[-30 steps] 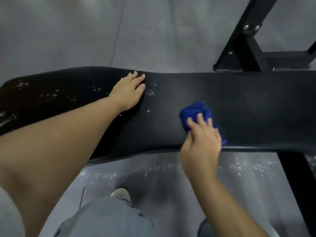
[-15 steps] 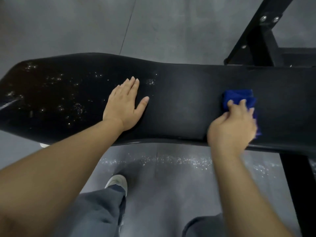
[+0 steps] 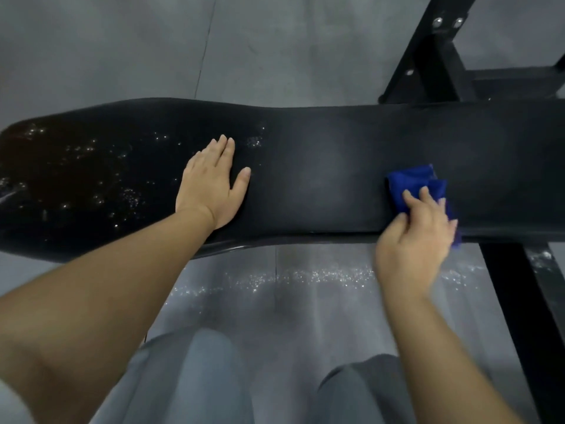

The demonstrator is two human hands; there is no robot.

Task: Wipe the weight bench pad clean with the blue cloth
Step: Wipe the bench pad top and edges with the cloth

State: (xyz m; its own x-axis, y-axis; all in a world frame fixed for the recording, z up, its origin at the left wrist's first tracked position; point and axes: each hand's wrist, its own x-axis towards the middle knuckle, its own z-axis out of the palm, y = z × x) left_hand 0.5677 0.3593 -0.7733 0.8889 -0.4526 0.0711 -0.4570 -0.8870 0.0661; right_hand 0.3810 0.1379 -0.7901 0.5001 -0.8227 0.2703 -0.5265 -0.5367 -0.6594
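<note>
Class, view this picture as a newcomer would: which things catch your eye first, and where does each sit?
The bright blue cloth stands out first, pressed onto the black bench pad near its front edge on the right, under the right hand. Next come glinting droplets scattered over the pad's left end, beside the left hand lying flat on it.

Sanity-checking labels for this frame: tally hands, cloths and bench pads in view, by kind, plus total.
hands: 2 (left hand flat on the pad, right hand on the cloth)
blue cloth: 1
bench pad: 1
total: 4
</note>
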